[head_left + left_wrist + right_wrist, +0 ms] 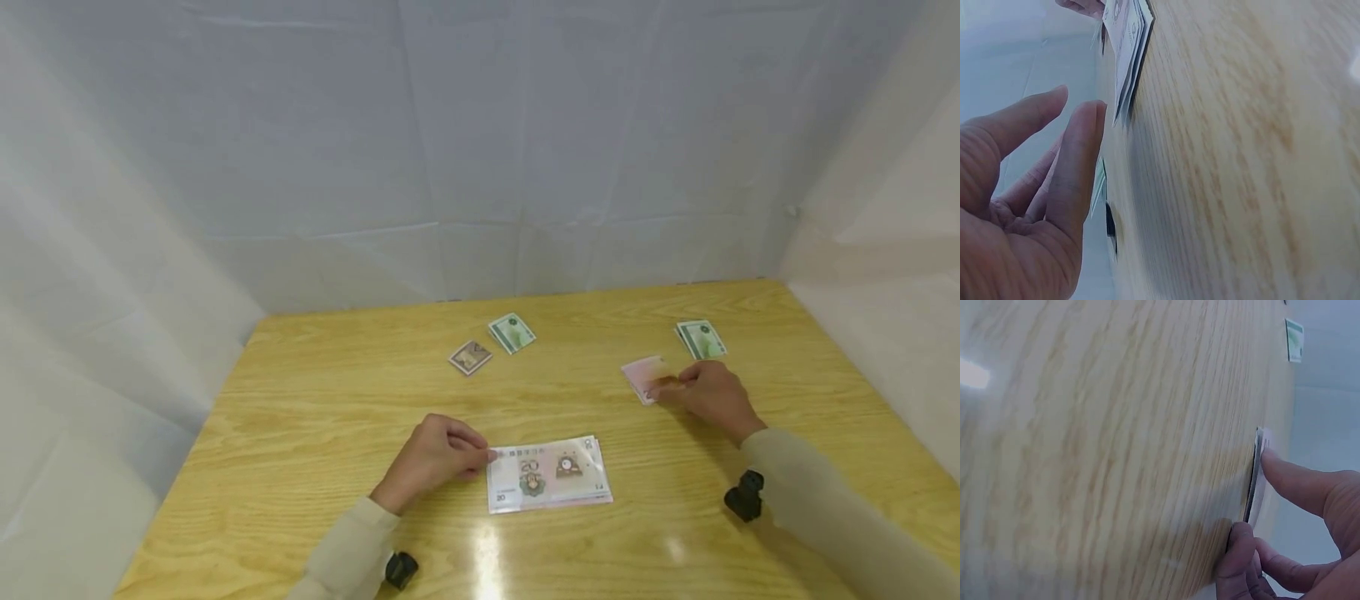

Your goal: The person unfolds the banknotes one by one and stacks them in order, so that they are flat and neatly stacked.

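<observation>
A flat stack of banknotes, its top note printed with 20, lies near the front middle of the table. My left hand is at the stack's left edge. In the left wrist view its thumb and forefinger stand apart with nothing between them, just short of the layered notes. Farther right, my right hand holds a folded pinkish banknote low at the table. The right wrist view has the thumb on one end of this folded note and curled fingers at the other end.
Behind the stack lie a folded brown note and a folded green note. Another folded green note lies just beyond my right hand. A pale sheet hangs along the back edge of the wooden table.
</observation>
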Demonstrator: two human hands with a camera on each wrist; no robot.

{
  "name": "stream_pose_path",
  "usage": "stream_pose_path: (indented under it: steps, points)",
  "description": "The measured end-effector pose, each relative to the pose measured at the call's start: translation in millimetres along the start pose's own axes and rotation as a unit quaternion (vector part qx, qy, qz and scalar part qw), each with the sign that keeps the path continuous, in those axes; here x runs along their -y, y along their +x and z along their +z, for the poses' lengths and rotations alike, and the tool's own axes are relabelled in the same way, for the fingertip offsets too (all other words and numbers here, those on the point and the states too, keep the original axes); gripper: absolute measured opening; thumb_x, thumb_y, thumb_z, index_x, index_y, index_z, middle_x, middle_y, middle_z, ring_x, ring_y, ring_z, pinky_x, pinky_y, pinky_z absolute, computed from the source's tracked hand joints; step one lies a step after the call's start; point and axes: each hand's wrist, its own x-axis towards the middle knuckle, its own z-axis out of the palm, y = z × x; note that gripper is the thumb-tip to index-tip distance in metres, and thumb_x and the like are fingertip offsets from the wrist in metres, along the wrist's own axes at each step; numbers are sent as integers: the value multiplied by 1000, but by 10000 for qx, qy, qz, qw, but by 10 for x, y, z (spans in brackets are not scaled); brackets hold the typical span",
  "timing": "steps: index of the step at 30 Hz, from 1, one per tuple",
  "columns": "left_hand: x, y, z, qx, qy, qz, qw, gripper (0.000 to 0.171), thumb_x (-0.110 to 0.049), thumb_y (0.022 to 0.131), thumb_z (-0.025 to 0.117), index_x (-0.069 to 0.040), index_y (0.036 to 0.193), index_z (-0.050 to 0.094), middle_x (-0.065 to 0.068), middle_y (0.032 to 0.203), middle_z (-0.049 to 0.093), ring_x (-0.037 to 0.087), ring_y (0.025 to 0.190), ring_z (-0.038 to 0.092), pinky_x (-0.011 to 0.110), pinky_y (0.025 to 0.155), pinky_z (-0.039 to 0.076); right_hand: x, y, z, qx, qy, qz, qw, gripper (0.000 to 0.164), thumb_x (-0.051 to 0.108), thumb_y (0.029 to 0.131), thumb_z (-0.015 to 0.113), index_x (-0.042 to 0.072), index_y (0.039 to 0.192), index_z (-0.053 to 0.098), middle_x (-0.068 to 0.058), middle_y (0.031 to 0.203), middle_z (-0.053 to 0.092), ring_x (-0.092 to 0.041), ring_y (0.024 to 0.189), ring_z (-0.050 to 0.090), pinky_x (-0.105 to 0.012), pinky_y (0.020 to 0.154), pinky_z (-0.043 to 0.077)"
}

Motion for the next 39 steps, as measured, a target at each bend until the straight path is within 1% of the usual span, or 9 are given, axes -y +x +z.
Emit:
stream_pose_path:
  steps: [3, 8, 16, 21, 25, 29, 31, 35, 39]
  points:
    - [-2, -1, 0, 19, 11, 19, 10000, 20, -9, 87, 81, 5, 99, 73, 10, 87, 73, 23, 79, 73, 33, 71, 65, 23, 15, 36, -5, -75, -63, 10000, 70, 39, 83, 83, -18, 119, 60, -36, 119, 61, -46, 100, 62, -55, 80, 56]
    - [-7, -7, 4, 13, -22, 4, 10000, 21, -10, 86, 82, 4, 99, 73, 11, 87, 73, 23, 79, 73, 33, 71, 65, 69, 41, 88, 70, -60, -27, 10000, 69, 36, 82, 83, -18, 118, 59, -37, 119, 61, -47, 101, 61, -57, 83, 55]
    - [-34, -13, 12, -15, 46, -17, 10000, 21, -11, 86, 82, 3, 99, 74, 10, 86, 73, 23, 79, 74, 33, 70, 65, 212, 24, 173, 254, 239, 110, 9993, 55, 28, 85, 81, -13, 114, 58, -27, 111, 61, -35, 92, 56, -47, 78, 52]
    - [-46, -13, 19, 2, 57, 53, 10000, 20, -10, 86, 82, 3, 98, 74, 10, 86, 73, 23, 79, 73, 33, 70, 65, 320, 1, 214, 265, 358, 81, 9990, 45, 25, 88, 78, -11, 110, 60, -25, 107, 62, -34, 93, 59, -46, 77, 54]
    - [-55, -19, 21, 27, 18, 70, 10000, 20, -9, 87, 81, 4, 100, 73, 11, 88, 73, 23, 80, 73, 33, 71, 65, 381, 5, 234, 291, 512, 81, 9982, 36, 20, 91, 75, -10, 108, 63, -21, 101, 65, -29, 88, 61, -38, 71, 54]
    - [-74, -21, 30, -6, 2, 32, 10000, 17, -7, 89, 78, 3, 101, 73, 11, 89, 73, 22, 82, 73, 33, 72, 65, 442, 13, 262, 397, 1094, 47, 9932, 26, 8, 92, 71, -12, 106, 63, -20, 94, 68, -21, 79, 64, -31, 66, 60]
    - [-81, -18, 39, -56, 12, 65, 10000, 15, -4, 90, 76, 3, 103, 73, 11, 90, 73, 21, 83, 72, 33, 74, 65, 481, 16, 283, 473, 1438, 93, 9884, 23, 4, 92, 68, -13, 107, 61, -20, 94, 67, -19, 77, 65, -29, 66, 62]
    - [-85, 14, 71, -162, -9, 231, 9996, 18, -2, 91, 73, 5, 107, 72, 11, 93, 73, 21, 84, 72, 33, 76, 65, 577, 8, 300, 569, 1953, 265, 9787, 23, 2, 94, 67, -12, 110, 59, -18, 97, 64, -18, 77, 65, -29, 68, 63]
    - [-96, 54, 119, -155, -410, 303, 9986, 23, -3, 94, 71, 9, 113, 70, 13, 97, 73, 24, 89, 72, 32, 80, 64, 673, -7, 290, 694, 2397, 321, 9678, 26, 2, 94, 68, -13, 113, 57, -17, 99, 64, -18, 78, 66, -30, 73, 64]
